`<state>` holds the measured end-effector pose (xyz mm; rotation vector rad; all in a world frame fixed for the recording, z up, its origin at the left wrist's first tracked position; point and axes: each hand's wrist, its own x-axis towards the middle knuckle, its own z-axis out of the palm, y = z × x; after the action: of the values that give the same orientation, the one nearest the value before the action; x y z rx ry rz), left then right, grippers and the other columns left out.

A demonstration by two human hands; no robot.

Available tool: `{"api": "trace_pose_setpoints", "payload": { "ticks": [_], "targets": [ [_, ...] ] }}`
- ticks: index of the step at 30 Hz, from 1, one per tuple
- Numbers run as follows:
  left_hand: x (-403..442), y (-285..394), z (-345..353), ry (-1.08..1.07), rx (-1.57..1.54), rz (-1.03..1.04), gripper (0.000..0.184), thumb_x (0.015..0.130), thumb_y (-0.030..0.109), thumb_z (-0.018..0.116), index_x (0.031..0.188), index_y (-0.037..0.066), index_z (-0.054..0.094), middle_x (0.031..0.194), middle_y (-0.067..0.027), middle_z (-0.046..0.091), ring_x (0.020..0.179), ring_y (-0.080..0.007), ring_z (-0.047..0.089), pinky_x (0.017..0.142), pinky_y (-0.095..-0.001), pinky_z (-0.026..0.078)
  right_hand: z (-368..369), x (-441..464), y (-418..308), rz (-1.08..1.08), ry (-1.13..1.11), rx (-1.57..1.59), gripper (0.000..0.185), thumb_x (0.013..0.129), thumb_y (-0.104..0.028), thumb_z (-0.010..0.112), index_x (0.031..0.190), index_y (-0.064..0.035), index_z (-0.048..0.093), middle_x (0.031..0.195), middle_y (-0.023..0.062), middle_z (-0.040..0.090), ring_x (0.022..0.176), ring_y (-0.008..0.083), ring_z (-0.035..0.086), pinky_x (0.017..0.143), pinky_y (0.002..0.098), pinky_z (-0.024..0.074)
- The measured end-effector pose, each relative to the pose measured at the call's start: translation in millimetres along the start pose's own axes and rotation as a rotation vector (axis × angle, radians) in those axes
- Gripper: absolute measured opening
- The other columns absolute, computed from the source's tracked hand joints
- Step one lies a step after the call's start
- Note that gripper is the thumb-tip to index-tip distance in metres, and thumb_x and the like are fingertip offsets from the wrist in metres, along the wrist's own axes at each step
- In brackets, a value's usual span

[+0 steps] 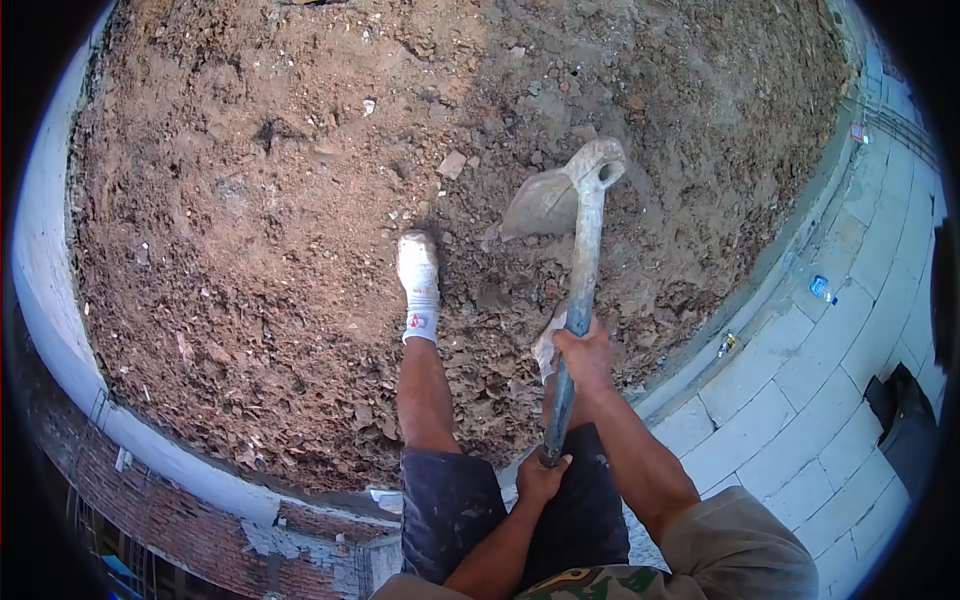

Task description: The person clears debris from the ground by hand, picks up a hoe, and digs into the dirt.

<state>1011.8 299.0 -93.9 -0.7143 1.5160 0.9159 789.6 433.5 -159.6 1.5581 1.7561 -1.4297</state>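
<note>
A hoe (586, 245) with a long handle stretches away from my body, its broad, dirt-coated blade (541, 205) at the far end, over or on the broken soil. Whether the blade touches the ground I cannot tell. My right hand (586, 355) is wrapped round the middle of the handle. Lower down, close to my thighs, my left hand (541, 480) grips the handle's butt end. My left foot, in a white shoe (417, 262), stands on the soil left of the hoe. The other shoe (547, 345) is partly hidden behind the handle and right hand.
Loose reddish-brown soil (250, 240) with stones fills the area, bordered by a pale curb (700, 370). Right of it lies light block paving (770, 425) with a plastic bottle (822, 289) and a black item (903, 425). A brick wall (190, 510) runs at the lower left.
</note>
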Motion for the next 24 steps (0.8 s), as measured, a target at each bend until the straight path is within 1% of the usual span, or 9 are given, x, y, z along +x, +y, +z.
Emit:
{"api": "trace_pose_setpoints", "payload": {
  "ticks": [2, 4, 5, 7, 10, 12, 14, 17, 24],
  "targets": [
    [23.6, 67.2, -25.3, -0.023, -0.03, -0.015, 0.046, 0.073, 0.04, 0.078, 0.108, 0.012, 0.067, 0.089, -0.0129, 0.071, 0.087, -0.0307, 0.069, 0.076, -0.0405, 0.052, -11.2, 28.0, -20.3, -0.047, 0.015, 0.107, 0.016, 0.077, -0.006, 0.065, 0.089, -0.0045, 0.055, 0.066, -0.0001, 0.053, 0.047, 0.0121, 0.053, 0.041, 0.0282, 0.0422],
    [81.6, 96.4, -29.5, 0.017, -0.096, 0.218, 0.038, 0.074, 0.038, 0.078, 0.104, 0.015, 0.068, 0.082, -0.0116, 0.07, 0.079, -0.0307, 0.069, 0.069, -0.0398, 0.052, -5.2, 45.6, -94.8, -0.125, 0.082, 0.182, 0.019, 0.078, -0.008, 0.066, 0.089, -0.0032, 0.052, 0.066, 0.0018, 0.053, 0.047, 0.0129, 0.052, 0.042, 0.0298, 0.044],
    [107.3, 132.5, -43.2, -0.025, -0.012, 0.237, 0.032, 0.075, 0.025, 0.078, 0.097, 0.005, 0.067, 0.075, -0.0066, 0.067, 0.068, -0.0126, 0.06, 0.066, -0.0327, 0.05, -6.4, 69.4, -112.9, -0.217, 0.112, 0.13, 0.019, 0.079, -0.01, 0.066, 0.089, -0.0023, 0.051, 0.066, 0.0029, 0.054, 0.047, 0.0137, 0.053, 0.043, 0.0311, 0.0452],
    [145.0, 178.3, -55.7, 0.064, -0.078, 0.378, 0.032, 0.075, 0.023, 0.078, 0.095, 0.002, 0.066, 0.073, -0.0068, 0.066, 0.067, -0.0123, 0.059, 0.065, -0.0326, 0.049, -0.7, 105.8, -143.2, -0.374, 0.105, 0.215, 0.019, 0.079, -0.01, 0.064, 0.09, -0.0016, 0.052, 0.066, 0.0051, 0.055, 0.047, 0.015, 0.055, 0.044, 0.0323, 0.0464],
    [158.6, 151.3, -52.9, 0.111, -0.058, 0.348, 0.03, 0.075, 0.031, 0.076, 0.092, 0.008, 0.066, 0.077, -0.0136, 0.068, 0.071, -0.0316, 0.067, 0.065, -0.0398, 0.051, 13.6, 134.5, -116.0, -0.247, 0.112, 0.147, 0.017, 0.078, -0.011, 0.063, 0.087, -0.0016, 0.051, 0.066, 0.0071, 0.055, 0.047, 0.0159, 0.054, 0.045, 0.034, 0.0471],
    [118.9, 86.8, -44.2, 0.061, -0.011, 0.184, 0.028, 0.074, 0.028, 0.075, 0.093, 0.01, 0.067, 0.079, -0.0135, 0.069, 0.074, -0.0313, 0.067, 0.068, -0.0401, 0.051, 31.5, 126.2, -21.5, -0.065, 0.055, 0.008, 0.017, 0.078, -0.011, 0.062, 0.085, -0.0019, 0.049, 0.066, 0.0085, 0.056, 0.045, 0.0167, 0.054, 0.045, 0.0353, 0.0468],
    [93.8, 12.5, -28.4, 0.128, -0.025, 0.06, 0.029, 0.073, 0.027, 0.076, 0.095, 0.01, 0.068, 0.082, -0.0126, 0.07, 0.075, -0.0282, 0.069, 0.071, -0.0404, 0.051, 37.0, 116.8, 61.8, -0.103, 0.083, -0.021, 0.017, 0.078, -0.01, 0.063, 0.085, -0.0028, 0.049, 0.065, 0.007, 0.055, 0.043, 0.0165, 0.053, 0.043, 0.0346, 0.0461],
    [62.5, 37.2, -40.5, 0.049, 0.063, -0.028, 0.033, 0.073, 0.029, 0.078, 0.097, 0.009, 0.069, 0.082, -0.0105, 0.07, 0.077, -0.0246, 0.069, 0.072, -0.0398, 0.051, 15.5, 73.8, 24.3, 0.061, -0.006, 0.217, 0.017, 0.077, -0.009, 0.063, 0.088, -0.0036, 0.05, 0.065, 0.0056, 0.054, 0.042, 0.016, 0.052, 0.041, 0.0331, 0.0454],
    [91.1, 59.2, -14.7, -0.035, -0.067, -0.087, 0.033, 0.076, 0.032, 0.078, 0.098, 0.008, 0.069, 0.078, -0.0066, 0.069, 0.069, -0.0184, 0.064, 0.068, -0.036, 0.051, 14.3, 112.6, 12.0, 0.065, -0.043, 0.071, 0.016, 0.077, -0.009, 0.065, 0.083, -0.0037, 0.051, 0.06, 0.0049, 0.053, 0.042, 0.0167, 0.053, 0.038, 0.0338, 0.0442]
  ]
}}
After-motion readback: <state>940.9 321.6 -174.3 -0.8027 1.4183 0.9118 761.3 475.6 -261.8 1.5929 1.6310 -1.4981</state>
